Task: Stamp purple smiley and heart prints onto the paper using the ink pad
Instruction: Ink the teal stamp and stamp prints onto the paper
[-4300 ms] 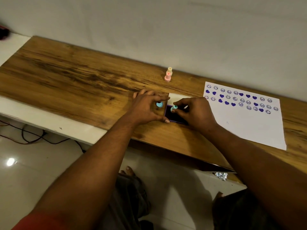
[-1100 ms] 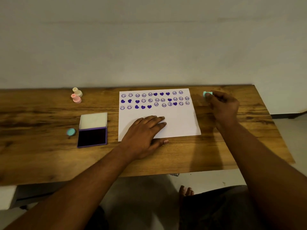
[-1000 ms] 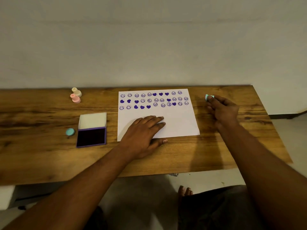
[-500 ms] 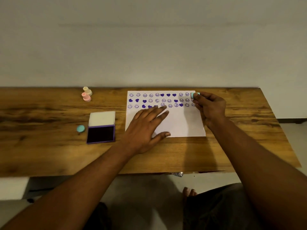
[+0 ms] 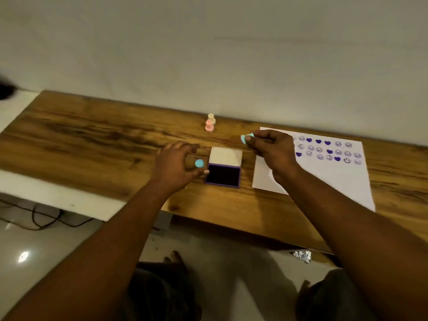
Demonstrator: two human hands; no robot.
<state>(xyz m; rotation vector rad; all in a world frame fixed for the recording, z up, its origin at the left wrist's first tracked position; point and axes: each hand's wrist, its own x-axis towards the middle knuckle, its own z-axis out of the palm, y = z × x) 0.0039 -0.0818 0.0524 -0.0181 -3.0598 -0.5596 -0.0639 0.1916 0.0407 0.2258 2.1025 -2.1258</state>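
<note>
Head view: right hand (image 5: 274, 150) grip pinched on small teal stamp (image 5: 247, 137), purple open ink pad (image 5: 223, 175) just below-left, near. Left hand (image 5: 176, 166) curls loosely round blue round stamp (image 5: 199, 163) on wooden counter (image 5: 92, 144), contact unclear. White paper sheet (image 5: 335, 179) lies right.

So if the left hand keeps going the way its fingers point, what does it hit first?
The left hand points right, toward the blue stamp standing just beyond its fingertips. It would likely meet that first, then the open ink pad right behind. Depth is hard to judge here.
</note>
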